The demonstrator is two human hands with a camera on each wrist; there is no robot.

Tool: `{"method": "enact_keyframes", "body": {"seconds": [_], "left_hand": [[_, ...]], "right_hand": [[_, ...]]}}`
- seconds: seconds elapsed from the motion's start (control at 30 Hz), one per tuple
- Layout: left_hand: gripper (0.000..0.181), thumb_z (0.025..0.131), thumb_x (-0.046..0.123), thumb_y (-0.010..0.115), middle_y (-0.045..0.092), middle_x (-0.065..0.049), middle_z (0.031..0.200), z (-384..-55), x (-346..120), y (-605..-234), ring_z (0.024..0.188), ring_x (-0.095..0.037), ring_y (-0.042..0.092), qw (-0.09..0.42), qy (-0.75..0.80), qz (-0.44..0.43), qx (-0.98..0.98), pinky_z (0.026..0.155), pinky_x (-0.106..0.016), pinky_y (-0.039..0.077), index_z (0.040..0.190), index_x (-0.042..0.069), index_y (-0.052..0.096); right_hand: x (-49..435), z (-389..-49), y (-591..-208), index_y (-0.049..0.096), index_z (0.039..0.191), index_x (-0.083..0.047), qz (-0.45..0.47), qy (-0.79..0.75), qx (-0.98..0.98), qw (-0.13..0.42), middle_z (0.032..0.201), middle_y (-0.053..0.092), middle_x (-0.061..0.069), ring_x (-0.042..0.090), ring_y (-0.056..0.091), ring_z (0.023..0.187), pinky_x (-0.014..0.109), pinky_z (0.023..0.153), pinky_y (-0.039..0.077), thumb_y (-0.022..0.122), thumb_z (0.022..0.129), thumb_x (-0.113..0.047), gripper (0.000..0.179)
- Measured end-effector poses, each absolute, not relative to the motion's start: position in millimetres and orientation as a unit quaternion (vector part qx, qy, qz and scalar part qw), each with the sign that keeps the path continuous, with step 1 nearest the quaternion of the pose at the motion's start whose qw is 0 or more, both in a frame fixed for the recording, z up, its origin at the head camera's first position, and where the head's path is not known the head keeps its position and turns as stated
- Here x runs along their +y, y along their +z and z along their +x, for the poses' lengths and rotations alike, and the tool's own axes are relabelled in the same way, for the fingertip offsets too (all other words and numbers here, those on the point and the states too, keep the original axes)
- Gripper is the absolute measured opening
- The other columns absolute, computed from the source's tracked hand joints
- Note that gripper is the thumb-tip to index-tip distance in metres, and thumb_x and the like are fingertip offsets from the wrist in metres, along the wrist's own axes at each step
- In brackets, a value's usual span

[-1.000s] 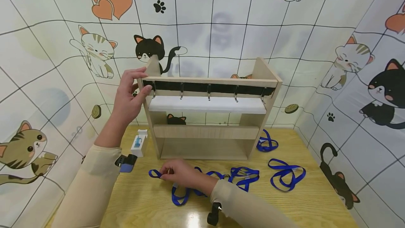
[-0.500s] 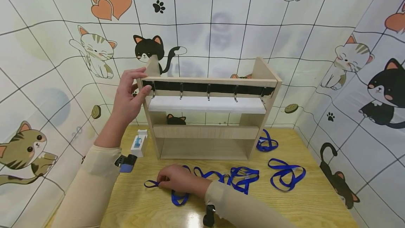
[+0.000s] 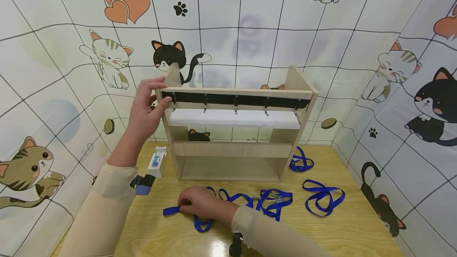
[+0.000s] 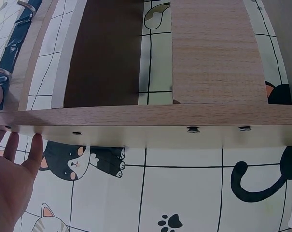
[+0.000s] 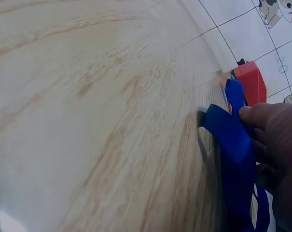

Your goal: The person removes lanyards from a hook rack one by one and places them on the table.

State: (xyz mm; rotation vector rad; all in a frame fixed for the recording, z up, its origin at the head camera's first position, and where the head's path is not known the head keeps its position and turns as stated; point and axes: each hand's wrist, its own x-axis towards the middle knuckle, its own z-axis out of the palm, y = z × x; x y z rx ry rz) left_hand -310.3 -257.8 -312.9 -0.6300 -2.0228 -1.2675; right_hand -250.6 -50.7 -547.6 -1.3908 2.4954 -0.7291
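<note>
A pale wooden shelf rack stands at the back of the table. Its upper left corner is gripped by my left hand, thumb on the front; the left wrist view shows fingertips against the outer side panel. Several metal hooks hang from a black strip under the top board. In front of the rack, my right hand pinches a blue lanyard low over the table. The right wrist view shows thumb and fingers on the doubled blue strap. Part of the lanyard is hidden beneath the hand.
More blue lanyards lie right of my hand: a tangled one, a loose loop, and one beside the rack. A small white box stands left of the rack. A red object appears in the right wrist view.
My right hand has moved slightly left and down with the lanyard, whose loop end has turned and now looks flatter. The left hand and rack stay put.
</note>
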Motion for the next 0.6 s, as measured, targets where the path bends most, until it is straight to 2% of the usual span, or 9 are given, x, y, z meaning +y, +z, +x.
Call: {"method": "enact_keyframes", "body": {"seconds": [0.13,0.27,0.37,0.47,0.53,0.6], "left_hand": [[0.035,0.107,0.002,0.072,0.052,-0.002,0.159,-312,-258,-314,0.15,-0.018,0.047,0.333,-0.484,-0.242,-0.772,0.117,-0.033,0.05,0.14,0.003,0.062],[0.039,0.106,0.001,0.073,0.051,-0.001,0.162,-312,-256,-316,0.15,-0.02,0.048,0.334,-0.474,-0.246,-0.777,0.115,-0.029,0.05,0.144,0.004,0.061],[0.058,0.105,0.003,0.074,0.043,0.0,0.17,-307,-259,-324,0.151,-0.024,0.047,0.336,-0.452,-0.243,-0.79,0.114,-0.04,0.051,0.158,0.011,0.053],[0.081,0.103,0.003,0.076,0.035,0.0,0.176,-296,-269,-336,0.153,-0.03,0.045,0.332,-0.435,-0.229,-0.805,0.117,-0.055,0.049,0.172,0.024,0.038],[0.086,0.104,0.004,0.075,0.035,-0.001,0.175,-286,-279,-347,0.154,-0.032,0.044,0.327,-0.429,-0.218,-0.814,0.119,-0.057,0.047,0.174,0.029,0.033],[0.084,0.105,0.005,0.073,0.038,-0.004,0.174,-275,-292,-358,0.154,-0.034,0.044,0.319,-0.418,-0.203,-0.826,0.123,-0.053,0.045,0.174,0.029,0.033]], "right_hand": [[-47,-249,-545,0.083,0.113,-0.02,-0.478,-0.249,0.84,0.06,0.108,0.074,-0.014,-0.005,0.065,0.095,0.012,0.084,0.051,0.08,0.106,-0.025,0.009],[-34,-247,-538,0.081,0.116,-0.016,-0.461,-0.283,0.84,0.047,0.111,0.076,-0.011,-0.004,0.067,0.093,0.009,0.081,0.05,0.081,0.105,-0.023,0.013],[-14,-243,-530,0.08,0.117,-0.014,-0.447,-0.324,0.832,0.053,0.111,0.076,-0.007,-0.006,0.065,0.09,0.009,0.079,0.051,0.08,0.105,-0.02,0.013],[21,-239,-521,0.079,0.116,-0.016,-0.434,-0.355,0.826,0.058,0.11,0.075,-0.007,-0.006,0.062,0.088,0.013,0.076,0.054,0.078,0.107,-0.019,0.01],[51,-237,-515,0.078,0.115,-0.017,-0.427,-0.368,0.824,0.058,0.11,0.072,-0.007,-0.003,0.062,0.09,0.018,0.075,0.056,0.076,0.108,-0.018,0.008],[85,-237,-511,0.077,0.113,-0.02,-0.417,-0.37,0.829,0.04,0.108,0.072,-0.01,0.0,0.062,0.089,0.021,0.073,0.057,0.076,0.108,-0.017,0.006]]}}
